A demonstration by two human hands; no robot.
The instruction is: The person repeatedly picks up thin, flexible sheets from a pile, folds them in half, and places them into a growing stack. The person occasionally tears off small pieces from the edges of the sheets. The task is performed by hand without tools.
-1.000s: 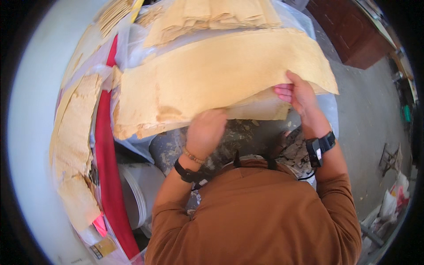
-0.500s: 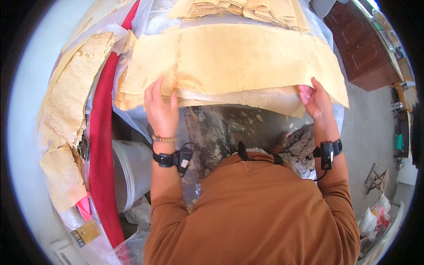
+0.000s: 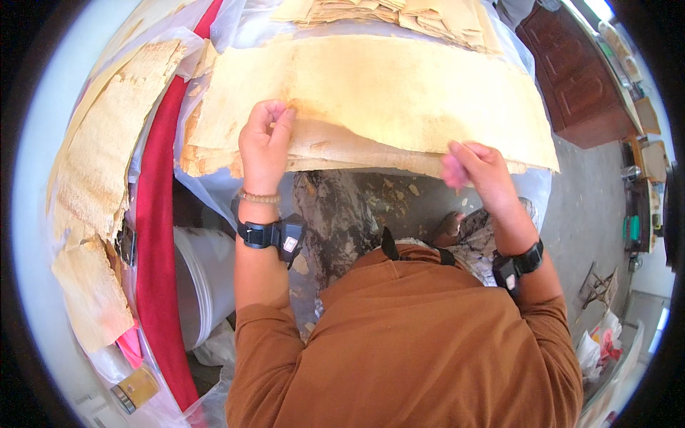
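A wide, thin tan sheet (image 3: 385, 82) with ragged edges lies over similar sheets on the work surface in front of me. My left hand (image 3: 265, 139) is closed at its near edge, left of the middle, thumb and fingers pinching the sheet beside a brownish mark. Farther right, my right hand (image 3: 479, 167) is also closed, thumb and forefinger at the same edge; its lower fingers are slightly blurred. Between the hands the near edge slants down to the right, and the rough margins of the lower sheets (image 3: 342, 146) show beneath it.
Behind lies a pile of folded tan pieces (image 3: 385, 13). Left are more rough sheets (image 3: 114, 135), a red cloth strip (image 3: 160, 235), a white bucket (image 3: 207, 278) and a jar (image 3: 135, 389). A brown cabinet (image 3: 571, 68) stands at the right. Flakes litter the floor.
Both hands have gone from spread fingers to a closed grip on the sheet's near edge. The right hand has moved left and slightly down, and more of the lower sheets shows.
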